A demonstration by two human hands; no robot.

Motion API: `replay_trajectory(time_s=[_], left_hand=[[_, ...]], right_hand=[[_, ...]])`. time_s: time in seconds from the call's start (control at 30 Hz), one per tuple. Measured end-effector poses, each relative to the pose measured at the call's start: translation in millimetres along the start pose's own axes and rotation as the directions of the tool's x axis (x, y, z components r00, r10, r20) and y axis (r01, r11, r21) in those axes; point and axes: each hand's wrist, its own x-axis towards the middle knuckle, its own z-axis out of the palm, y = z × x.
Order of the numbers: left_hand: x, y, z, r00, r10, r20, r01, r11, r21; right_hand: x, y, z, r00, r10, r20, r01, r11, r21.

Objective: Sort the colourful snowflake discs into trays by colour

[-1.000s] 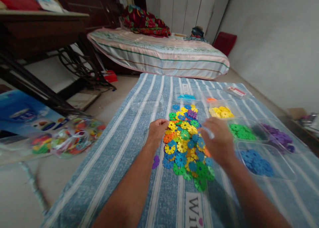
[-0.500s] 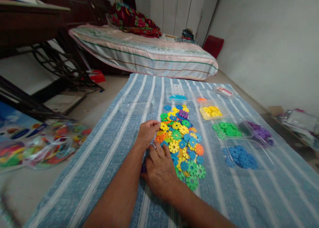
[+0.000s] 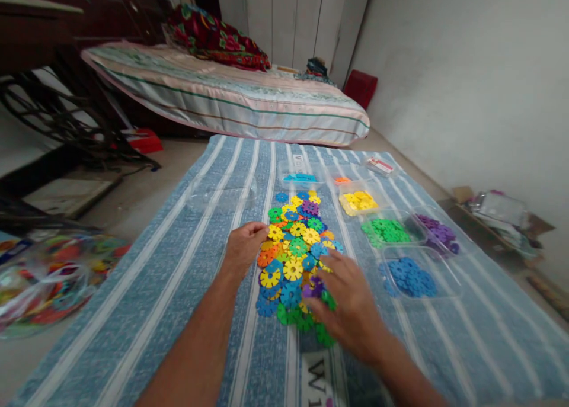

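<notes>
A pile of notched plastic flower discs [image 3: 293,269] in yellow, green, blue, orange and purple lies spread over the striped cloth. At its left edge is my left hand [image 3: 243,248], thumb and fingertips pinched together beside a yellow disc [image 3: 274,233]; whether anything sits in the pinch is hidden. My right hand [image 3: 351,303] is over the pile's lower right side, slightly blurred. Its thumb and fingers curl round purple discs [image 3: 313,287]. Green discs [image 3: 304,321] lie just below, partly covered by that hand.
Clear tubs on the right hold sorted discs: yellow [image 3: 359,201], green [image 3: 386,231], purple [image 3: 440,235] and blue [image 3: 409,278]. Farther back are tubs with light blue [image 3: 300,178] and orange [image 3: 342,180] pieces. A clear container [image 3: 222,201] stands left. Bagged colourful pieces [image 3: 66,271] lie beyond the left edge.
My right hand has moved right across the pile, with purple discs now showing in its grasp, uncovering blue and yellow discs. My left hand stays at the pile's left edge. The view has shifted right.
</notes>
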Motion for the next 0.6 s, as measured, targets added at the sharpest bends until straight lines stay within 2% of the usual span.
replay_trajectory(time_s=[0.1, 0.17, 0.27, 0.33, 0.4, 0.47, 0.53, 0.6], left_hand=[[-1.8, 1.8, 0.4, 1.0, 0.004, -0.008, -0.004, 1.0, 0.017], [-2.2, 2.5, 0.7, 1.0, 0.018, -0.014, -0.017, 0.999, 0.039], [-1.5, 2.1, 0.9, 0.999, 0.041, -0.022, -0.039, 0.996, 0.077], [-1.0, 1.2, 0.9, 0.999, 0.05, -0.022, -0.048, 0.995, 0.087], [-1.2, 0.2, 1.1, 0.998, 0.053, -0.02, -0.05, 0.995, 0.091], [-1.9, -0.8, 1.6, 0.999, 0.049, -0.02, -0.047, 0.995, 0.089], [-2.6, -2.4, 2.5, 0.999, 0.043, -0.017, -0.041, 0.997, 0.07], [-2.6, -4.6, 3.4, 0.999, 0.038, -0.013, -0.037, 0.998, 0.053]], right_hand=[[-3.3, 74.5, -41.6, 0.983, 0.062, -0.174, -0.099, 0.971, -0.216], [-7.2, 126.7, -73.2, 0.961, 0.117, -0.252, -0.204, 0.913, -0.353], [-16.0, 191.6, -115.9, 0.907, 0.276, -0.317, -0.413, 0.729, -0.546], [-23.7, 220.6, -134.4, 0.858, 0.427, -0.286, -0.507, 0.61, -0.609], [-31.9, 237.1, -141.9, 0.794, 0.544, -0.271, -0.571, 0.516, -0.638], [-39.1, 241.1, -139.3, 0.771, 0.562, -0.299, -0.6, 0.484, -0.637], [-43.2, 231.4, -129.5, 0.792, 0.504, -0.344, -0.599, 0.531, -0.599], [-42.6, 207.2, -115.1, 0.84, 0.421, -0.342, -0.543, 0.642, -0.542]])
